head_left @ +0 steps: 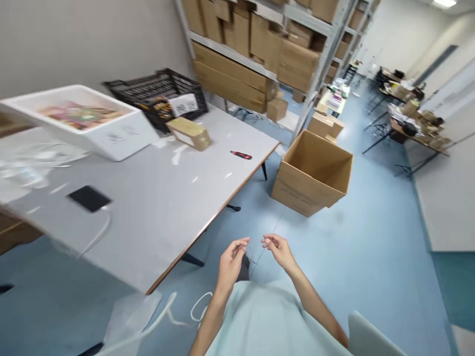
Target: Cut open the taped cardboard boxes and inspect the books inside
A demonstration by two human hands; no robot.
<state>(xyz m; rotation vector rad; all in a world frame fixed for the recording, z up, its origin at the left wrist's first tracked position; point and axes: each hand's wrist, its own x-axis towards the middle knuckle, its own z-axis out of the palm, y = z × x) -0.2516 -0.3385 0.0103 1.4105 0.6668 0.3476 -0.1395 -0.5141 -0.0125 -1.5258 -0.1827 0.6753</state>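
Note:
My left hand (pixel 232 261) hovers in front of my body, beyond the near edge of the table. Its fingers are loosely bent, with a gap to the thumb and nothing in between. Level with it and slightly apart, my right hand (pixel 281 251) has its fingers half curled, and no object shows in them. Neither hand touches anything. Nearest on the grey-white table (pixel 166 198) are a black phone (pixel 89 198) with a white cable (pixel 99 233), a red-and-black pen-like cutter (pixel 241 155) and a small taped carton (pixel 189 133).
A white foam box (pixel 122 133) with colourful contents and a black plastic crate (pixel 156 94) stand at the table's back. On the blue floor sits a large open cardboard box (pixel 308 190). Behind is a metal shelf rack (pixel 230 49) of cartons; cluttered tables (pixel 419 123) line the right wall.

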